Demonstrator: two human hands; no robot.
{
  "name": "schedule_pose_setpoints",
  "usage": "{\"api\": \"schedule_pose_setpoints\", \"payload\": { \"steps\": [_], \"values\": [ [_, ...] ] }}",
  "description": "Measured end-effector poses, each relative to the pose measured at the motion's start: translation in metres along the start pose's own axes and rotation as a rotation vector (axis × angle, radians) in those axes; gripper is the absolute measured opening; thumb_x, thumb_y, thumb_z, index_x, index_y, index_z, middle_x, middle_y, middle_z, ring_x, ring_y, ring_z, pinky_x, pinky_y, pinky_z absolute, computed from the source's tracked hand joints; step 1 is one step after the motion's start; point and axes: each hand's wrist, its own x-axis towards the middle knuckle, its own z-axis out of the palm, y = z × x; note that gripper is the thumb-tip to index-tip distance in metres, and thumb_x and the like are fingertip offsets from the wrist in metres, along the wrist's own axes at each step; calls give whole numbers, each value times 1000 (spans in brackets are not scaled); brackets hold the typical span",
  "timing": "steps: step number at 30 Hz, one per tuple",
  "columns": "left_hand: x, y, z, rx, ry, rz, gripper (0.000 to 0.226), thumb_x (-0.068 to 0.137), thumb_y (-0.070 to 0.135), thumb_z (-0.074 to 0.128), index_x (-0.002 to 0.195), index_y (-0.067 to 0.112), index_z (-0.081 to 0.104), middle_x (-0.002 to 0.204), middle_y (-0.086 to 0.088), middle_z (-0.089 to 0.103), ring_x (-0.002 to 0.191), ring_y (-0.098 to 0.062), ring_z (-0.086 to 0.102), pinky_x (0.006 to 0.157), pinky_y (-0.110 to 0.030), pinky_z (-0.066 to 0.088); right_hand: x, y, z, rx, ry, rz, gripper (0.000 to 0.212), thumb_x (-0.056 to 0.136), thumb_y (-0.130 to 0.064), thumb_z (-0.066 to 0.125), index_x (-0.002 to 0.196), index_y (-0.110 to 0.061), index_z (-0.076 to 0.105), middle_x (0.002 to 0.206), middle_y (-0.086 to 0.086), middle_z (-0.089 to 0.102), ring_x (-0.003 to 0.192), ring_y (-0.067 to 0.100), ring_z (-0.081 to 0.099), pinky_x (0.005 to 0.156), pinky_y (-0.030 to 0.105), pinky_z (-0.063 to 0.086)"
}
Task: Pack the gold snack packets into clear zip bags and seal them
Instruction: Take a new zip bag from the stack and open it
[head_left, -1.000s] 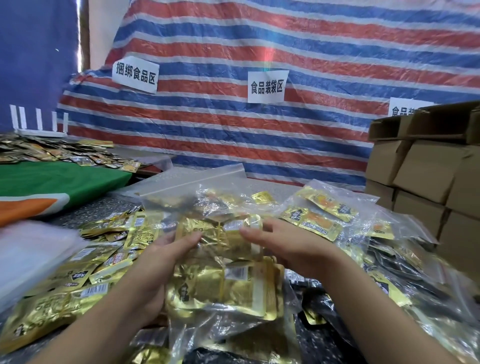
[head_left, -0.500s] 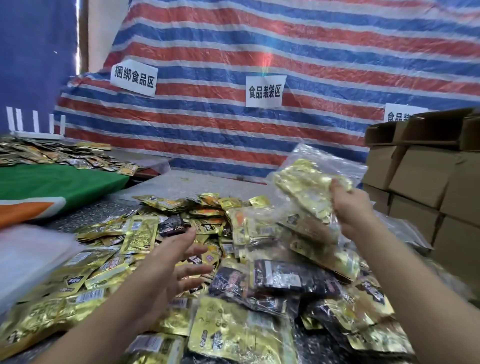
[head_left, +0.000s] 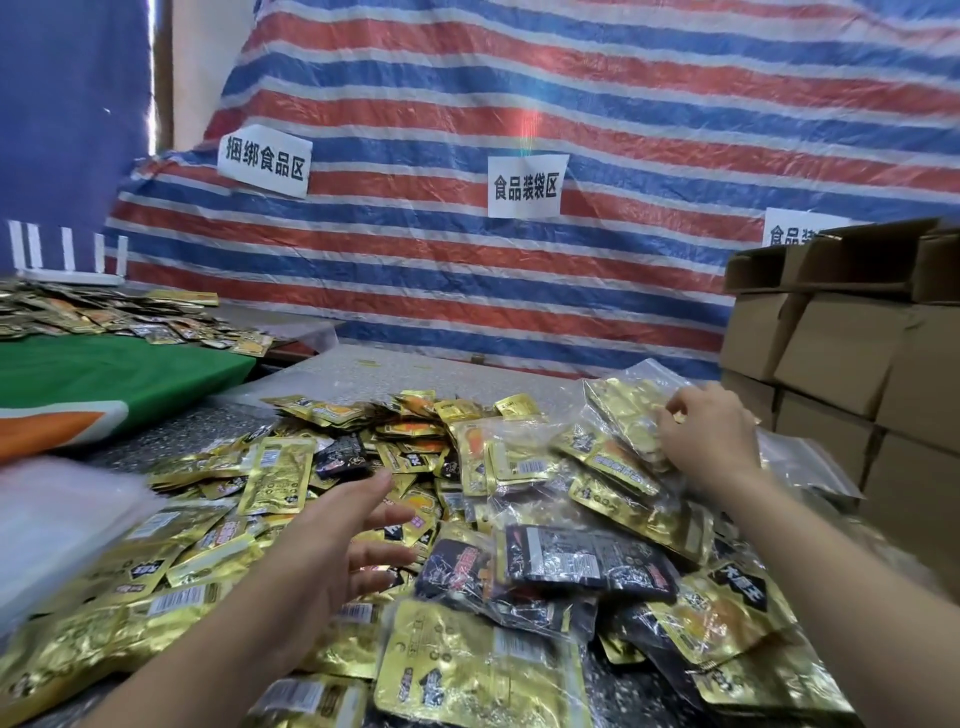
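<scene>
- Gold foil snack packets (head_left: 280, 475), loose: heaped across the speckled grey worktop (head_left: 415, 371), thickest at centre and left, a few black packets mixed in.
- Clear zip bag filled with gold packets (head_left: 626, 415): half a second ago I held it raised in the air; now it lies lowered onto the stack of filled clear bags (head_left: 613, 499) at right, so I judge this bag done and delivered.
- Right hand (head_left: 709, 441): fingers curled on the top edge of that filled bag, still pinching it; not yet let go.
- Left hand (head_left: 337, 540): released, fingers spread, grasping nothing; a second ago it helped hold the bag in front of me, and it now hovers just above the loose gold packets at centre.
- Meaning for the task: one cycle closes, the next opens; I judge the left hand is placed to gather packets, and an empty bag must be fetched.
- Seal on the set-down bag: cannot tell whether fully closed.
- Brown cardboard boxes (head_left: 841, 343): stacked at far right.
- Striped red-and-blue tarpaulin (head_left: 571, 104) with white paper signs (head_left: 525, 186): behind the worktop.
</scene>
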Motion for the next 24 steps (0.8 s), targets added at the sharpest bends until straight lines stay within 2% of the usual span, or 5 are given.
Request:
{"api": "schedule_pose_setpoints", "payload": {
  "steps": [5,10,16,20,24],
  "values": [
    [3,-2,1,36,-26,-9,60,71,53,62,116,14,61,87,-1,76,60,-18,68,52,-29,53,4,-13,-1,47,-278,-43,20,93,-36,60,104,-19,64,109,6,65,98,27,58,89,42,50],
    [5,-3,-1,55,-20,-8,58,71,55,61,113,14,63,87,-1,76,60,-18,68,52,-29,53,4,-16,2,-5,-384,5,44,93,-42,57,132,-22,52,128,6,61,115,30,57,95,42,48],
    [5,-6,-2,73,-25,-8,57,72,55,62,111,14,64,88,-3,76,62,-19,68,54,-29,54,-2,-16,3,-14,-250,-13,33,95,-41,53,118,-18,59,116,7,66,103,29,58,87,41,48],
    [6,-6,-2,86,-16,-13,55,72,55,62,108,14,66,88,-3,76,61,-18,68,51,-27,53,-10,-19,-5,11,-126,-18,33,96,-36,51,115,-12,64,116,10,64,106,31,58,88,42,49],
    [8,-7,-2,112,9,-28,39,89,46,57,104,12,69,85,-4,76,60,-18,67,52,-27,52,-28,-37,-14,166,-25,-72,24,96,-27,53,106,-10,66,105,7,65,99,26,57,88,42,47]
  ]
}}
